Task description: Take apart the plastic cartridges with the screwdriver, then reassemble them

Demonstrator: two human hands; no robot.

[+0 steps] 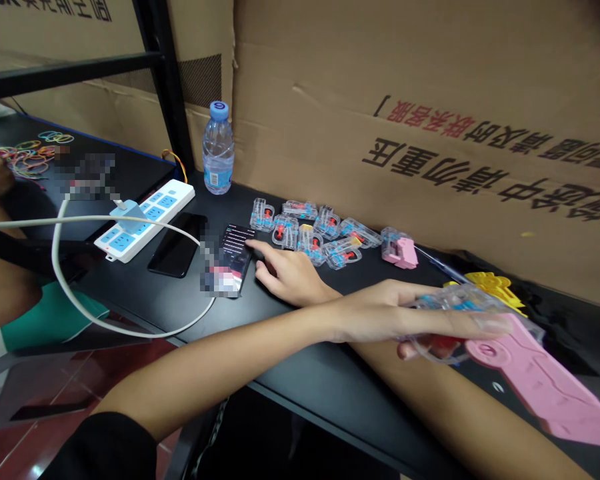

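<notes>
My arms cross, the left over the right. My left hand (375, 310) grips a pink-and-clear plastic toy (545, 380), with the thumb along its top and fingers under its see-through body. Blue and red inner parts show through the body, and the long pink piece runs out past the right edge of view. With its index finger stretched out, my right hand (293, 275) touches a lit smartphone (239, 250) showing rows of text; its other fingers curl loosely around nothing. Behind it lie several clear plastic toys (310, 243) with red and blue parts.
A white power strip (173, 200) holds a charger (129, 217) with a looping cable (60, 267). Nearby are a dark phone (177, 247), a water bottle (219, 150), a smaller pink-and-clear toy (400, 250) and yellow plastic pieces (495, 287). Cardboard (330, 80) stands behind. Another person (5, 280) sits left.
</notes>
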